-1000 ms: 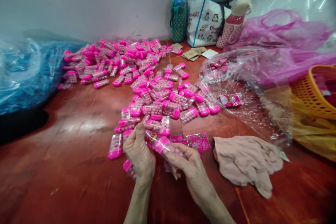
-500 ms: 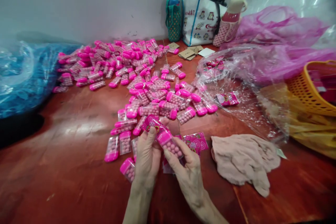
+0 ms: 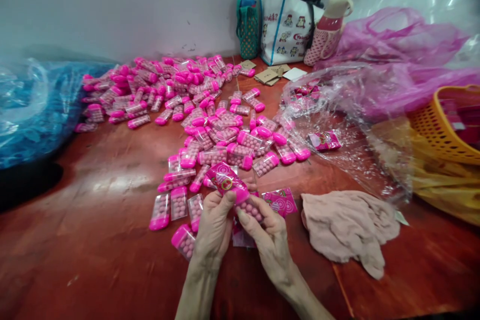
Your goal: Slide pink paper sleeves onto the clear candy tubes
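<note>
My left hand (image 3: 213, 227) and my right hand (image 3: 268, 237) meet low in the middle, both pinched on one clear candy case (image 3: 245, 205) with a pink cap and pink balls inside. A printed pink wrapper (image 3: 225, 180) sits over the case's capped end, held by the left fingers. Under my hands lie flat pink printed wrappers (image 3: 281, 201). Loose candy cases (image 3: 180, 205) lie just left of my left hand, one (image 3: 183, 240) near its wrist.
A large spread of pink candy cases (image 3: 195, 105) covers the red table (image 3: 93, 240) back to the wall. A beige cloth (image 3: 348, 227) lies right of my hands. Clear plastic sheet (image 3: 337, 130), pink plastic (image 3: 397, 50), orange basket (image 3: 446, 125), blue bag (image 3: 30, 110), tote bags (image 3: 285, 30).
My hands drew together and turned the case; the pink wrapper now sits up over its capped end. The view shifted slightly.
</note>
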`<state>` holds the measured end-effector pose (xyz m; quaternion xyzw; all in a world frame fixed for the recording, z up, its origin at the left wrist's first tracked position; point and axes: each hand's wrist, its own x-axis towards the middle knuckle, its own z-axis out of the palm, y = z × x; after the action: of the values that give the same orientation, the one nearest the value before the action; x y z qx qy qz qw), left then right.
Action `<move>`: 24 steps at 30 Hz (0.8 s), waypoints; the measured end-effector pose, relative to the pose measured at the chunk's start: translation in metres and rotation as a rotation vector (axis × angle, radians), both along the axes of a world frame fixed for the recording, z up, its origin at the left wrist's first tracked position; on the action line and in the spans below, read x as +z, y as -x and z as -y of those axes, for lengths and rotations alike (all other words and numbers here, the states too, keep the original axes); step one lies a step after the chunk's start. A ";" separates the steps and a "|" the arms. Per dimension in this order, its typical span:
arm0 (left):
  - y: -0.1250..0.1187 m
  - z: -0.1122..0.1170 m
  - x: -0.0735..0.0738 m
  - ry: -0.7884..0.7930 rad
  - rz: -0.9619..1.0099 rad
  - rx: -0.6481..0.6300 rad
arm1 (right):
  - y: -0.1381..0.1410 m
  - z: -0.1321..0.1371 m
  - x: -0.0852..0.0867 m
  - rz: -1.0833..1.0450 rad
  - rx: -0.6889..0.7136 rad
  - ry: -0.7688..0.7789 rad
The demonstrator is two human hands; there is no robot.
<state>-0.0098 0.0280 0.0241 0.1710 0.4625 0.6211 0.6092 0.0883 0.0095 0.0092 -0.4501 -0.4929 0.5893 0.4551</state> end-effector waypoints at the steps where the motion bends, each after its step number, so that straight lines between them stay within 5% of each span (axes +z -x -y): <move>1: -0.001 0.000 0.001 -0.002 -0.011 -0.015 | 0.000 0.000 0.000 0.002 0.005 -0.009; 8: -0.003 0.002 0.006 0.018 0.053 -0.158 | 0.004 0.004 -0.011 0.202 -0.076 -0.260; 17: -0.004 0.008 0.009 0.028 -0.041 -0.200 | 0.006 0.001 0.002 -0.140 0.057 0.053; 21: -0.004 0.010 0.006 0.051 -0.085 -0.266 | 0.011 0.005 -0.005 0.040 0.021 0.019; 24: -0.002 0.010 0.002 0.052 -0.132 -0.198 | 0.004 0.005 -0.003 0.282 0.064 -0.047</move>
<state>-0.0078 0.0182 0.0261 0.2404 0.4985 0.5331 0.6399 0.0844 0.0049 0.0065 -0.5016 -0.5797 0.5228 0.3728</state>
